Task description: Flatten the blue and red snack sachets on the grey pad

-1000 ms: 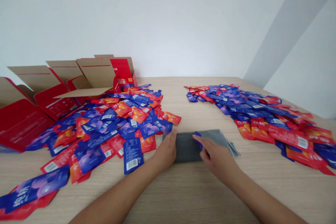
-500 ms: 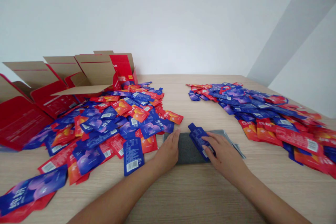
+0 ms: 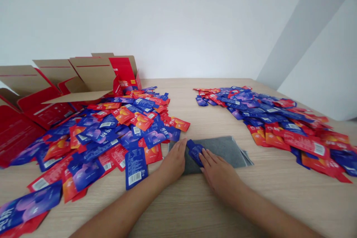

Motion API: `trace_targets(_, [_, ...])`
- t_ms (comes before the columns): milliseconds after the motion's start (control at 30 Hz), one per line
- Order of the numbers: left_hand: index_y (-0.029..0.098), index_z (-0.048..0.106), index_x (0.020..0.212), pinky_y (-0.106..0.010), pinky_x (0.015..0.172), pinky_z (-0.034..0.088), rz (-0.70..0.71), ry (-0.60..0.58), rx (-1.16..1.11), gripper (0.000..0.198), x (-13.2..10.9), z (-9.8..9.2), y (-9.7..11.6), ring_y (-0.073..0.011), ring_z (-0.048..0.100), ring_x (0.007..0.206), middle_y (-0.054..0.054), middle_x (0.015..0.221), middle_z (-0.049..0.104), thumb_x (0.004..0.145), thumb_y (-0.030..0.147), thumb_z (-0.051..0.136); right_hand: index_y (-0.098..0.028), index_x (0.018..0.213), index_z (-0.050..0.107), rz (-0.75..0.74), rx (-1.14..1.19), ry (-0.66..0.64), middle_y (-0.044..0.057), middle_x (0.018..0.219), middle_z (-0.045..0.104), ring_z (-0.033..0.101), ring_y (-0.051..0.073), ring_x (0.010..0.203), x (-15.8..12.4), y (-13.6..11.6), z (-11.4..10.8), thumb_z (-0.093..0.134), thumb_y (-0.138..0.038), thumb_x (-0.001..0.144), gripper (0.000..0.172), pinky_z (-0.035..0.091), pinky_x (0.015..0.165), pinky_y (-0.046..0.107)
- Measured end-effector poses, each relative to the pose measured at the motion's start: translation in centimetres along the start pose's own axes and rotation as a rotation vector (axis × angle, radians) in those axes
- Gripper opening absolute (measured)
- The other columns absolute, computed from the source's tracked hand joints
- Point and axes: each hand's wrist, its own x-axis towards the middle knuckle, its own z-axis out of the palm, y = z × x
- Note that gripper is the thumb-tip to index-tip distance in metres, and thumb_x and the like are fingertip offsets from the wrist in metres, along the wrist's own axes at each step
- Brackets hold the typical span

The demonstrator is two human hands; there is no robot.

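Note:
A folded grey cloth (image 3: 225,148) lies on the wooden table (image 3: 195,200) in front of me. My left hand (image 3: 174,161) rests flat on the cloth's left end. My right hand (image 3: 216,173) presses a blue pouch (image 3: 195,151) down onto the cloth, close beside the left hand; most of the pouch is under my fingers. A large heap of red and blue pouches (image 3: 111,134) spreads to the left, touching the cloth's left corner. A second heap of the same pouches (image 3: 279,122) lies to the right.
Open red cardboard boxes (image 3: 55,89) with raised flaps stand at the far left behind the left heap. A white wall runs behind the table. Bare wood shows between the two heaps and along the near edge.
My right hand has slid the blue pouch leftward across the cloth, from the cloth's middle to next to my left hand. The left hand has stayed on the cloth's left end.

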Motion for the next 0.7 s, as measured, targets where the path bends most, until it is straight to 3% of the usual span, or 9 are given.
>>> trace_targets(233, [0.015, 0.041, 0.128, -0.052, 0.107, 0.021, -0.138, 0.083, -0.423, 0.054, 0.3, -0.3, -0.2, -0.0231, 0.035, 0.127, -0.013, 0.134, 0.045, 0.075, 0.006, 0.041, -0.002, 0.119, 0.056, 0.031, 0.030, 0.030, 0.021, 0.123, 0.056, 0.052, 0.025, 0.116, 1.5, 0.8, 0.6, 0.042, -0.007, 0.080, 0.042, 0.044, 0.095, 0.036])
trace_targets(367, [0.016, 0.041, 0.126, -0.052, 0.107, 0.021, -0.220, 0.105, -0.551, 0.055, 1.3, -1.0, 0.1, -0.0254, 0.038, 0.126, -0.013, 0.133, 0.046, 0.072, 0.011, 0.053, -0.012, 0.118, 0.057, 0.117, 0.389, 0.161, 0.012, 0.113, 0.065, 0.061, 0.020, 0.102, 1.1, 2.1, -0.6, 0.037, -0.012, 0.084, 0.040, 0.048, 0.088, 0.033])
trace_targets(433, [0.017, 0.039, 0.126, -0.050, 0.103, 0.029, -0.271, 0.094, -0.650, 0.058, 1.9, -1.3, 0.6, -0.0256, 0.044, 0.121, -0.014, 0.130, 0.048, 0.072, 0.017, 0.059, -0.017, 0.112, 0.059, 0.210, 0.645, 0.274, 0.008, 0.102, 0.069, 0.064, 0.019, 0.092, 1.1, 2.6, -1.2, 0.035, -0.023, 0.089, 0.033, 0.051, 0.081, 0.032])
trace_targets(500, [0.016, 0.043, 0.120, -0.047, 0.089, 0.046, -0.315, 0.041, -0.773, 0.051, 2.3, -1.5, 1.5, -0.0260, 0.057, 0.106, -0.014, 0.118, 0.058, 0.074, 0.028, 0.062, -0.019, 0.104, 0.060, 0.284, 0.841, 0.351, 0.005, 0.092, 0.069, 0.064, 0.019, 0.083, 1.2, 2.7, -1.5, 0.036, -0.034, 0.091, 0.031, 0.051, 0.074, 0.031])
trace_targets(567, [0.014, 0.051, 0.106, -0.042, 0.065, 0.055, -0.353, -0.043, -0.895, 0.044, 2.3, -1.4, 2.5, -0.0260, 0.067, 0.079, -0.012, 0.094, 0.067, 0.075, 0.043, 0.062, -0.019, 0.100, 0.059, 0.287, 0.944, 0.369, 0.004, 0.084, 0.068, 0.063, 0.019, 0.079, 1.2, 2.4, -1.7, 0.036, -0.039, 0.091, 0.031, 0.051, 0.071, 0.030])
trace_targets(633, [0.013, 0.056, 0.090, -0.035, 0.046, 0.054, -0.391, -0.098, -0.992, 0.047, 2.1, -1.2, 3.5, -0.0245, 0.066, 0.056, -0.009, 0.070, 0.067, 0.071, 0.055, 0.062, -0.020, 0.098, 0.059, 0.243, 0.983, 0.351, 0.003, 0.080, 0.066, 0.062, 0.018, 0.076, 1.2, 2.0, -1.6, 0.035, -0.040, 0.091, 0.032, 0.050, 0.070, 0.030])
trace_targets(700, [0.013, 0.056, 0.079, -0.030, 0.038, 0.050, -0.432, -0.073, -1.058, 0.049, 1.9, -1.4, 3.8, -0.0221, 0.062, 0.045, -0.007, 0.058, 0.064, 0.066, 0.059, 0.066, -0.021, 0.098, 0.058, 0.210, 1.006, 0.325, 0.003, 0.079, 0.065, 0.061, 0.018, 0.075, 1.1, 1.9, -1.4, 0.033, -0.041, 0.092, 0.033, 0.049, 0.069, 0.030])
